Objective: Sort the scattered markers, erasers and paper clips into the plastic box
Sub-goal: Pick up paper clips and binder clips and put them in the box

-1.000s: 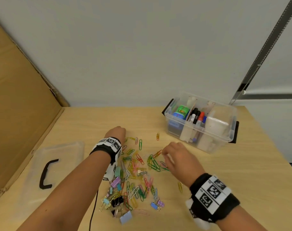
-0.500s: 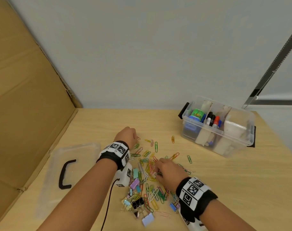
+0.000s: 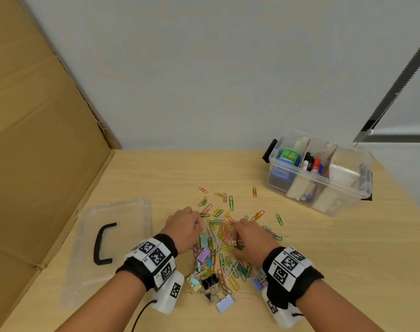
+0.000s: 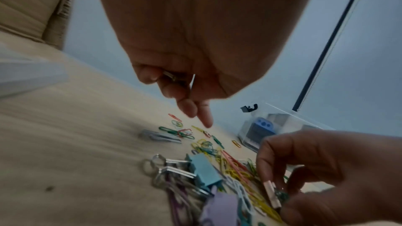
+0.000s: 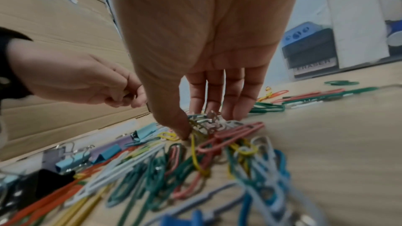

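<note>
Several coloured paper clips (image 3: 222, 232) and binder clips (image 3: 205, 282) lie in a heap on the wooden table. My left hand (image 3: 192, 224) sits at the heap's left edge. Its fingers (image 4: 172, 82) curl round a few metal clips, and one finger points down at the table. My right hand (image 3: 236, 239) is on the middle of the heap. Its thumb and fingertips (image 5: 196, 102) pinch a small bunch of clips (image 5: 203, 124). The clear plastic box (image 3: 347, 188) stands at the back right, holding markers (image 3: 311, 164) and erasers (image 3: 279, 174) in cardboard compartments.
The box's clear lid (image 3: 122, 226), with a black handle, lies flat to the left of my left arm. A cardboard sheet (image 3: 36, 140) walls off the table's left side. A grey wall stands close behind the table. Stray clips (image 3: 254, 191) lie between the heap and the box.
My left hand has drawn back from the heap's far edge to its left side. My right hand has moved from the right of the heap to its middle and closed on clips.
</note>
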Demonstrator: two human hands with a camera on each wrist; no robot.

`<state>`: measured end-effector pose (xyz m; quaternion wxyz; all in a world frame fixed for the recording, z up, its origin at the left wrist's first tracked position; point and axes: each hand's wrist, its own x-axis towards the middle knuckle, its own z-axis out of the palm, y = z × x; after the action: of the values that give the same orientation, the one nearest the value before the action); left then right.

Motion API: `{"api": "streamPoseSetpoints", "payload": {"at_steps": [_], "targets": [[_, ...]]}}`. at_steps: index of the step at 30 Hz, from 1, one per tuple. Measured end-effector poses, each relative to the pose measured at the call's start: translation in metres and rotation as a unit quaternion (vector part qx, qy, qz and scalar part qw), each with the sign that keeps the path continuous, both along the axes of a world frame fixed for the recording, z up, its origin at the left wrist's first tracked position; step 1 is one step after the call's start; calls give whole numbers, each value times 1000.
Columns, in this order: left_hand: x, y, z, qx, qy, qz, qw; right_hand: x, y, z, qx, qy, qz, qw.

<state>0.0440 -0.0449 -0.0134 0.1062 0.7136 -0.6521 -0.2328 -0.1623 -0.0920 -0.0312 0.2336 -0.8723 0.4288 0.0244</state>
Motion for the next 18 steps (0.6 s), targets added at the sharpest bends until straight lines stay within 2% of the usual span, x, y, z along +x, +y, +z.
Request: {"api": "streamPoseSetpoints", "payload": {"at_steps": [5, 8, 14, 18], "targets": [[-6, 4, -6, 51, -55, -61, 995, 2, -3, 3, 35, -33, -35, 998], [-8, 4, -11, 44, -79, -73, 993, 0, -2, 6, 55, -56, -60, 995], [-8, 3, -11, 25, -45, -69, 996, -3, -6, 8, 100, -118, -114, 981], [-8, 3, -9, 31, -8, -53, 998, -5, -9, 6, 128, -119, -129, 976]]}}
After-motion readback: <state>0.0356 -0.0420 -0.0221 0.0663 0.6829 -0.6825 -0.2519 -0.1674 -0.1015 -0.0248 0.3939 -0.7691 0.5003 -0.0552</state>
